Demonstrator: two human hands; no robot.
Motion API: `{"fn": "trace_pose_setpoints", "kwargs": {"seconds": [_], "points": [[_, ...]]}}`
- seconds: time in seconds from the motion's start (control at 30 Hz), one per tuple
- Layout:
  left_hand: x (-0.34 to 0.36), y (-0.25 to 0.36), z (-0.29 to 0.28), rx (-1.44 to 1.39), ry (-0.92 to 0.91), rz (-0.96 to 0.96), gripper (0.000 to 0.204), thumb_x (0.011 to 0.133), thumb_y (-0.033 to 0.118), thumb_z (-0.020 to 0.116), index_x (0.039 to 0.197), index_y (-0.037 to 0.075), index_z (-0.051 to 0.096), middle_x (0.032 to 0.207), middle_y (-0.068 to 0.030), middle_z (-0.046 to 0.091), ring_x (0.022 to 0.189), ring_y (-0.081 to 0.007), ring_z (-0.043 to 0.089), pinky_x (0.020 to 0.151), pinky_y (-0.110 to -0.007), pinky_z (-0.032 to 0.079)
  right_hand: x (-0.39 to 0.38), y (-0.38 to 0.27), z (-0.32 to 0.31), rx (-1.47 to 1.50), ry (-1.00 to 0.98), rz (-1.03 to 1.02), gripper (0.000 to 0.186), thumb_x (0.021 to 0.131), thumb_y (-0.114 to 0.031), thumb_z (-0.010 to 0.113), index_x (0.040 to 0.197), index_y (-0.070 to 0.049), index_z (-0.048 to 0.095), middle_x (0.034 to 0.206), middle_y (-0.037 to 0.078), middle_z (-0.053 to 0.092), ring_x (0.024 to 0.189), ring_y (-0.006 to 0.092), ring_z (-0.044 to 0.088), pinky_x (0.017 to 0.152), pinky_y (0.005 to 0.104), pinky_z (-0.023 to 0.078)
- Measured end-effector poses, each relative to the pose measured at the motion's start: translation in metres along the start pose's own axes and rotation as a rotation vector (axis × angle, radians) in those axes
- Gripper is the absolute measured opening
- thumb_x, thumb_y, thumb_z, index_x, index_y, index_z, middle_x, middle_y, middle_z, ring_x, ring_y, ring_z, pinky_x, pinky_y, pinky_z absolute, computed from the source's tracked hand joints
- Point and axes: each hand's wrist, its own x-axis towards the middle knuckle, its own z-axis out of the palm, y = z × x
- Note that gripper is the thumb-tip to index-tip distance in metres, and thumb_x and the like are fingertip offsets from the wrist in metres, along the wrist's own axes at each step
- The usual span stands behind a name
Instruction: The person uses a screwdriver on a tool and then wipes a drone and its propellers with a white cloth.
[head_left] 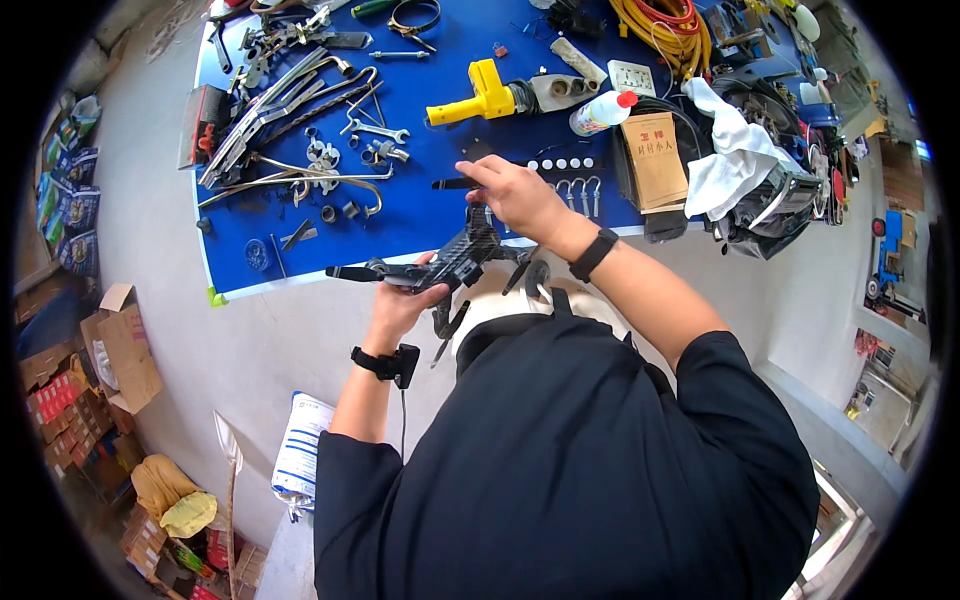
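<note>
A dark grey drone (462, 258) with folding arms and black propellers is held up in front of the blue table's near edge. My left hand (398, 308) is closed round its body from the near left side, thumb on top. My right hand (522, 202) reaches over the drone's far end, its fingers pinching a black propeller blade (452, 184). Another propeller (350, 273) sticks out to the left above my left hand. More arms and blades hang down on the near side. The tips of my right fingers are partly hidden.
The blue table (330, 240) carries metal rods and wrenches (375, 130) at left, a yellow tool (485, 95), a red-capped bottle (603, 113), a brown book (655, 160), hooks (585, 195) and a white cloth (735, 150). A white sack (303, 450) and cardboard boxes (125, 350) stand left.
</note>
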Motion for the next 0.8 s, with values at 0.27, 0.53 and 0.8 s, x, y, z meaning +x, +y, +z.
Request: {"fn": "trace_pose_setpoints", "kwargs": {"seconds": [0.27,0.53,0.8], "points": [[0.033,-0.024,-0.024,-0.026,-0.032,-0.036,0.065,0.080,-0.005,0.082,0.140,-0.006,0.056,0.108,-0.0050,0.071,0.089,-0.0101,0.066,0.081,-0.024,0.055,0.000,0.021,0.004,-0.296,0.007,-0.036,0.053,0.090,-0.031,0.072,0.138,-0.014,0.059,0.119,0.008,0.066,0.110,0.0270,0.062,0.095,0.0410,0.047],[0.071,0.002,-0.012,-0.118,-0.030,0.060,0.064,0.082,-0.008,0.078,0.141,-0.009,0.052,0.120,-0.0107,0.068,0.102,-0.0151,0.067,0.096,-0.028,0.052,-0.110,0.107,-0.038,-0.379,0.272,0.416,0.044,0.093,-0.026,0.066,0.131,-0.005,0.059,0.130,0.017,0.062,0.117,0.0359,0.059,0.098,0.0443,0.048],[0.097,0.046,0.050,-0.163,-0.153,0.222,0.066,0.082,-0.004,0.079,0.141,-0.013,0.049,0.126,-0.0162,0.066,0.112,-0.0204,0.067,0.104,-0.033,0.049,-0.246,0.224,-0.118,-0.202,0.919,1.304,0.046,0.092,-0.037,0.068,0.118,0.000,0.064,0.107,0.019,0.073,0.103,0.0396,0.069,0.092,0.0455,0.053]]}}
